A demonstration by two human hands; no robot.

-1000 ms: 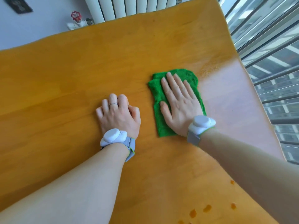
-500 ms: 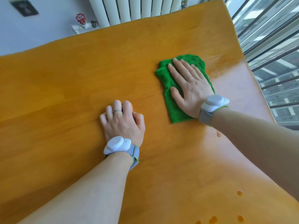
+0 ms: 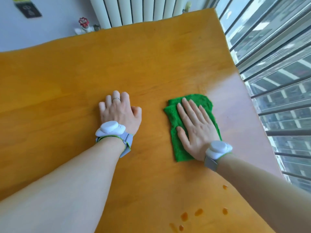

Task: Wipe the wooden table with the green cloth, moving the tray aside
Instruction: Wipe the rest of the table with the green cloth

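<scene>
The green cloth [image 3: 175, 132] lies folded on the wooden table [image 3: 67, 78], right of centre. My right hand [image 3: 196, 126] rests flat on top of it, palm down and fingers stretched out, covering most of the cloth. My left hand [image 3: 119, 111] sits on the bare wood to the left of the cloth, fingers curled under, a ring on one finger, holding nothing. Both wrists carry white bands. No tray is in view.
Several orange-brown wet spots [image 3: 198, 212] dot the table near its front right edge. A white radiator [image 3: 134, 9] and a red valve [image 3: 83, 21] stand behind the far edge. Window bars [image 3: 272, 68] run along the table's right edge.
My right hand pushed the cloth away toward the far right corner, then drew it back toward me. The left hand stayed put on the wood.
</scene>
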